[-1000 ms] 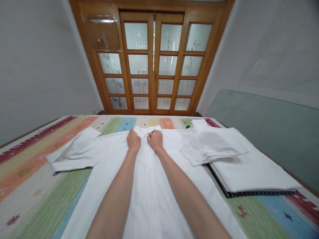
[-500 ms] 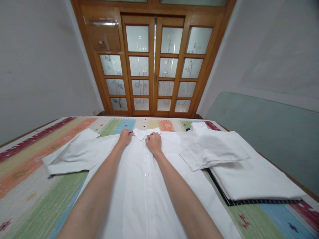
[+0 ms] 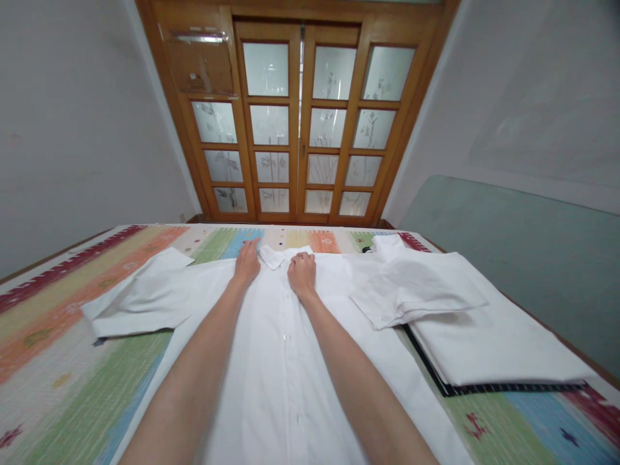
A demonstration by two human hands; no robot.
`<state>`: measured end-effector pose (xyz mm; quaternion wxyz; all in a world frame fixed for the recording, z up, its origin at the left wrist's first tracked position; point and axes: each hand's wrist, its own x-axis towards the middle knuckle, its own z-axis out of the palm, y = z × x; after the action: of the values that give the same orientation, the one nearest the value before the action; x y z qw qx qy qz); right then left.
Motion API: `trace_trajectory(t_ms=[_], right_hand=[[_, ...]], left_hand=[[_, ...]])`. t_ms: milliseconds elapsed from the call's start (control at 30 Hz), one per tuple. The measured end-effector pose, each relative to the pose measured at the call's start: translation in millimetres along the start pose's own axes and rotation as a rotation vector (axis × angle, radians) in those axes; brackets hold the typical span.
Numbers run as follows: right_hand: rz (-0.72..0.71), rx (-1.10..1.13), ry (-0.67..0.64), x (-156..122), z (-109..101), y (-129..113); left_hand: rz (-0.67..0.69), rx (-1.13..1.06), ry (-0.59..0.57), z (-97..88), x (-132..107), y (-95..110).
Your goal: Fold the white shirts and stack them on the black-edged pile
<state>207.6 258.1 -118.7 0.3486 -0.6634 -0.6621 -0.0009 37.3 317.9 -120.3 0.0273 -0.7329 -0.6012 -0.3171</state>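
Observation:
A white short-sleeved shirt (image 3: 261,361) lies spread front side up, its buttoned placket running down the middle. Its collar (image 3: 272,257) is at the far end. My left hand (image 3: 248,263) rests beside the collar's left side, fingers stretched forward and gripping nothing. On the right side of the collar, my right hand (image 3: 302,271) has its fingers curled onto the fabric; the fingertips are partly hidden. The left sleeve (image 3: 145,297) lies flat on the striped cover, while the right sleeve (image 3: 416,290) overlaps a folded white stack.
The folded white cloth stack (image 3: 513,349), with a black item (image 3: 450,390) under it, sits at the right. A multicoloured striped bed cover (image 3: 72,394) lies beneath everything. A pale green headboard-like panel (image 3: 513,239) stands at right. Wooden glass-paned doors (image 3: 295,123) are beyond.
My left hand has let go of the collar's left edge, and its fingers have straightened forward. My right hand has shifted slightly right, still curled at the collar.

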Motion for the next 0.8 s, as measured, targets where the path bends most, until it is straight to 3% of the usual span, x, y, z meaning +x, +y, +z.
trace_trajectory(t_ms=[100,333,467,633,800], right_hand=[[0.029,-0.015,-0.003,-1,-4,-1],[0.069,-0.057,-0.087,-1,-8,-5],[0.075,-0.065,-0.101,0,-6,-3],[0.104,-0.007,-0.06,2,-2,1],[0.145,-0.024,-0.099,3,-2,2]], left_hand=[[0.059,-0.062,-0.024,2.0,2,-1],[-0.124,-0.219,-0.092,2.1,11,-9],[-0.155,-0.22,-0.111,-0.6,14,-11],[-0.125,-0.021,-0.118,0.4,10,-6],[-0.138,0.137,0.038,-5.4,-3,13]])
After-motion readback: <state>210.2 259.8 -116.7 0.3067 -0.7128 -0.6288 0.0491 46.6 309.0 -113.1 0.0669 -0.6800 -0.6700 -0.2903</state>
